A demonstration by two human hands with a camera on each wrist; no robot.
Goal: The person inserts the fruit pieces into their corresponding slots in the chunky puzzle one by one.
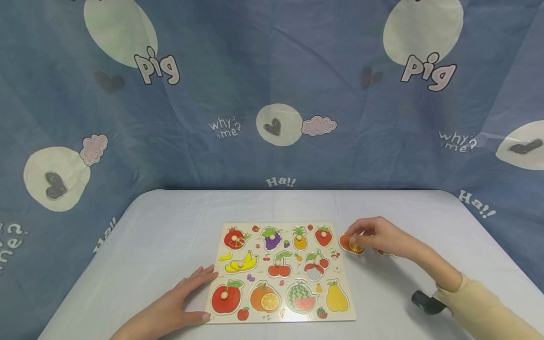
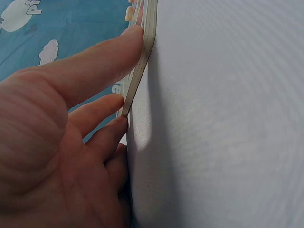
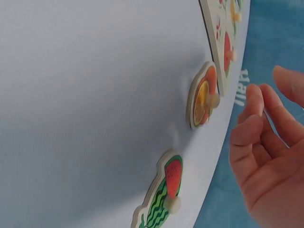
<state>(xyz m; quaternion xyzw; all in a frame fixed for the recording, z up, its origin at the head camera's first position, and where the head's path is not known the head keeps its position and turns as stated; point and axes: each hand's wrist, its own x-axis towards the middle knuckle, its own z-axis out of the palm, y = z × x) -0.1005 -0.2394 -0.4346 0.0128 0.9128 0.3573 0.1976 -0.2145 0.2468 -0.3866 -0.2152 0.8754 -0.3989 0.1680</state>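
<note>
A wooden fruit puzzle board point(image 1: 297, 296) lies flat on the table. My left hand point(image 1: 170, 304) is at its left side, its fingers extended and touching the edge, with the thumb by the near corner. Just off the board's right side lies an orange puzzle piece point(image 1: 345, 242) with a round knob point(image 3: 214, 100). Over this piece is my right hand point(image 1: 384, 236), fingers loosely bent; the right wrist view shows a gap between the fingertips and the knob. Nearer that wrist lies a watermelon piece point(image 3: 173, 178), mostly hidden by the hand in the head view.
Knobbed pieces such as the apple point(image 1: 225, 304), bananas point(image 1: 246, 264) and grapes point(image 1: 272, 233) sit in the board. The orange slot point(image 1: 257, 297), watermelon slot point(image 1: 293, 295) and pear slot point(image 1: 337, 300) show printed pictures without knobs. A blue patterned cloth point(image 1: 272, 71) hangs behind the white table point(image 1: 178, 222).
</note>
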